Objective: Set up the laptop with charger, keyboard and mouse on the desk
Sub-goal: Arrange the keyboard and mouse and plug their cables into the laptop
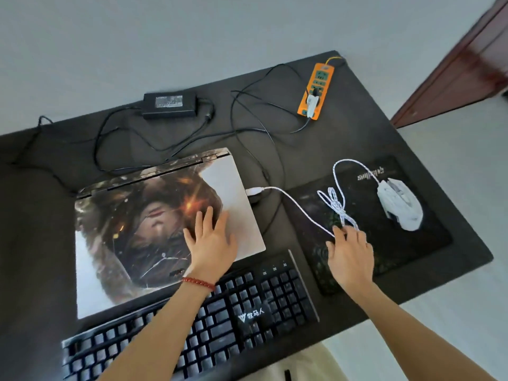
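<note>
The closed laptop (143, 229), its lid covered with a picture, lies on the dark desk (41, 243). My left hand (210, 240) rests flat on the lid's right part, fingers spread. The black keyboard (247, 306) sits in front of the laptop, under my forearms. A white mouse (400, 206) lies on the dark mouse pad (412, 243). Its white braided cable (297, 207) runs to a USB plug (253, 191) at the laptop's right edge. My right hand (350, 255) hovers open over the pad, fingertips at the cable's bundled loop. The black charger brick (170, 104) lies behind the laptop.
An orange power strip (316, 88) lies at the desk's far right with a plug in it. Black cables (247, 127) loop between strip, charger and laptop. A reddish-brown door frame (453, 64) stands at the right. The desk's right edge runs just past the mouse pad.
</note>
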Action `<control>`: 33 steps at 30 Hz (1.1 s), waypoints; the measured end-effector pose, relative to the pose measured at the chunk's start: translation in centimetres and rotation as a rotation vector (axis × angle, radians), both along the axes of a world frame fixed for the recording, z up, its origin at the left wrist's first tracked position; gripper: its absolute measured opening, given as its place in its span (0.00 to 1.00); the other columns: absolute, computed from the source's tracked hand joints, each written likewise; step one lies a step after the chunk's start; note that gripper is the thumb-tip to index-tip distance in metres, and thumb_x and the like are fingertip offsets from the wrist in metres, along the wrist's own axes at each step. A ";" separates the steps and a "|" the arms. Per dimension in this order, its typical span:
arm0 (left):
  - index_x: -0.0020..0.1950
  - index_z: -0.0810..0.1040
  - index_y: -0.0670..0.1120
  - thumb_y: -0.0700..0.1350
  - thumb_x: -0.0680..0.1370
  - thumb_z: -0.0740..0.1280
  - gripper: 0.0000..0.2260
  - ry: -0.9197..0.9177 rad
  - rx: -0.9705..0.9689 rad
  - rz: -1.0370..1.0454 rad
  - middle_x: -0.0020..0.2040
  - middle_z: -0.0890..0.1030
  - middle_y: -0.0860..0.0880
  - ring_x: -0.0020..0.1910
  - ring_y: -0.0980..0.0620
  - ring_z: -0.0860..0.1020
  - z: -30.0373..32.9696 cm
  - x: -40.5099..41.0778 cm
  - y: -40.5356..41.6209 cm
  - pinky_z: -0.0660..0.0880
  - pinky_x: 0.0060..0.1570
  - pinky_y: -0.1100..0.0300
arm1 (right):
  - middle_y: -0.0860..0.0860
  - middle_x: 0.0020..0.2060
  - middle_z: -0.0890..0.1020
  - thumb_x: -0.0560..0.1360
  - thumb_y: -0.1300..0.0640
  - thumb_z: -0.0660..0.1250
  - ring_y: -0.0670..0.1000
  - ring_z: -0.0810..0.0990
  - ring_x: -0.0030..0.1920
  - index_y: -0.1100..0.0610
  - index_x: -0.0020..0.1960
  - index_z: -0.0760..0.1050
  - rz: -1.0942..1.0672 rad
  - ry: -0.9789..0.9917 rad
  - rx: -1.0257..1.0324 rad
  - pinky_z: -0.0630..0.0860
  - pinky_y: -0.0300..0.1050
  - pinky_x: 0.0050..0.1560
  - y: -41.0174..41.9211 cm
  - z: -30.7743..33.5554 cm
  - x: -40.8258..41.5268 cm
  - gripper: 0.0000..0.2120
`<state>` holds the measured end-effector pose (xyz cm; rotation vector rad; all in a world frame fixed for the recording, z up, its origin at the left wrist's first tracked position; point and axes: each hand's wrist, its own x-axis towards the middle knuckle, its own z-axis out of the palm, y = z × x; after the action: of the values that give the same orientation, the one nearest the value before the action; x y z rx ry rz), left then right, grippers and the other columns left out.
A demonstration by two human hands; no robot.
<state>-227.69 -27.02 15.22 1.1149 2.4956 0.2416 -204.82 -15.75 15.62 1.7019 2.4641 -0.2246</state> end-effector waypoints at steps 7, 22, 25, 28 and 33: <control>0.73 0.57 0.54 0.50 0.78 0.57 0.23 -0.011 -0.018 -0.053 0.76 0.52 0.47 0.75 0.43 0.46 0.7 2.3 2.4 0.47 0.70 0.35 | 0.57 0.48 0.79 0.73 0.65 0.62 0.57 0.77 0.51 0.61 0.54 0.74 0.121 -0.037 0.056 0.75 0.49 0.43 4.2 1.7 -0.2 0.09; 0.75 0.44 0.56 0.56 0.79 0.52 0.27 0.062 -0.119 -0.053 0.77 0.39 0.51 0.75 0.48 0.36 0.4 4.4 3.6 0.38 0.71 0.40 | 0.63 0.60 0.78 0.64 0.67 0.75 0.63 0.77 0.60 0.58 0.53 0.81 0.438 0.155 0.066 0.76 0.60 0.53 8.8 -1.5 1.9 0.18; 0.76 0.45 0.57 0.56 0.79 0.53 0.27 0.068 -0.101 -0.035 0.77 0.40 0.52 0.75 0.48 0.36 0.3 4.5 3.6 0.38 0.71 0.40 | 0.58 0.47 0.82 0.63 0.64 0.76 0.61 0.82 0.44 0.59 0.51 0.81 0.423 0.252 0.206 0.76 0.52 0.37 11.2 -0.1 1.3 0.16; 0.75 0.46 0.57 0.55 0.79 0.53 0.27 0.070 -0.085 -0.023 0.77 0.40 0.52 0.75 0.49 0.36 0.0 4.6 3.6 0.38 0.71 0.40 | 0.57 0.53 0.75 0.74 0.53 0.67 0.60 0.79 0.49 0.60 0.67 0.67 0.197 0.146 -0.002 0.75 0.51 0.38 14.0 0.7 -0.9 0.24; 0.75 0.50 0.55 0.54 0.78 0.56 0.27 0.084 -0.103 0.043 0.78 0.45 0.50 0.76 0.47 0.40 0.3 5.2 4.5 0.40 0.71 0.38 | 0.61 0.50 0.79 0.77 0.53 0.62 0.63 0.79 0.50 0.63 0.52 0.72 -0.090 0.228 -0.329 0.74 0.50 0.45 16.6 0.9 -4.3 0.13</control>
<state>-222.49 -22.51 15.50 1.0518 2.5757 0.0780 -209.09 0.84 16.52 1.7222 2.3297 -0.8268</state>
